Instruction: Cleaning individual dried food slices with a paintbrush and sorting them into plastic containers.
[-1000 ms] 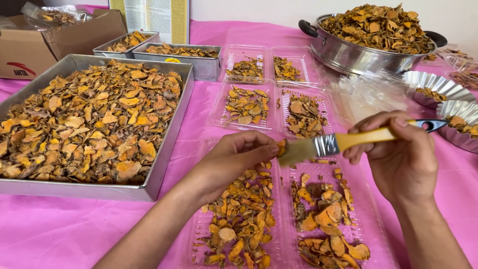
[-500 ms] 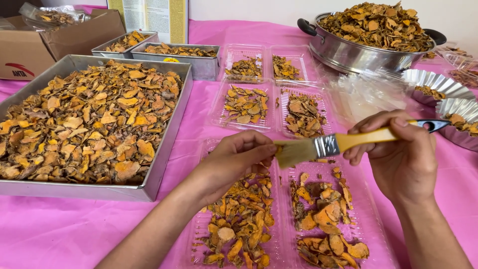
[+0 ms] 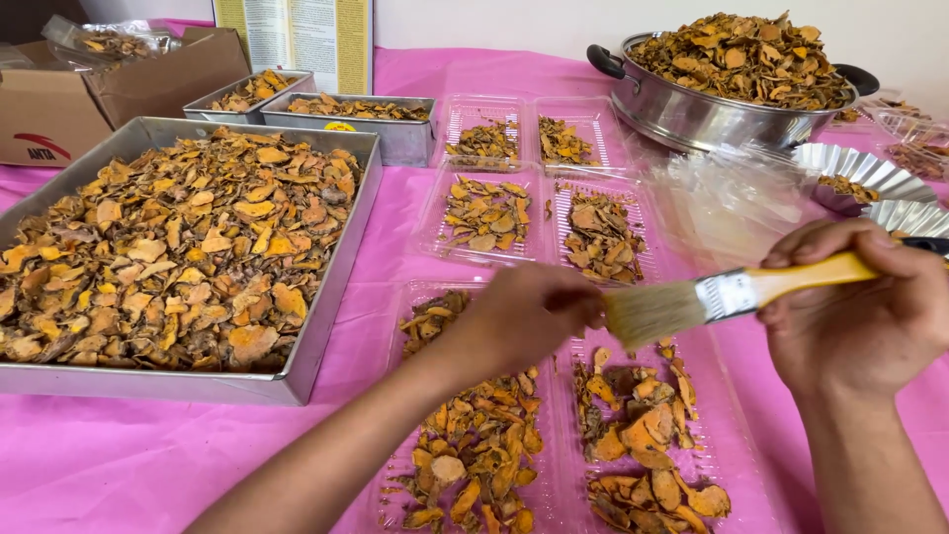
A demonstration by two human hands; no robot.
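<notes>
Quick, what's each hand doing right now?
Left hand: closed, pinching something small at the brush bristles; cannot tell what.
Right hand: closed around the brush handle.

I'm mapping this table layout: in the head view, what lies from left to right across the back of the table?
Cardboard box → two small metal trays → clear plastic containers → large metal pot heaped with dried slices → fluted foil cups.

Home food-packing table, pink tablecloth (image 3: 148,465), metal trays (image 3: 326,287), clear plastic containers (image 3: 736,465)
</notes>
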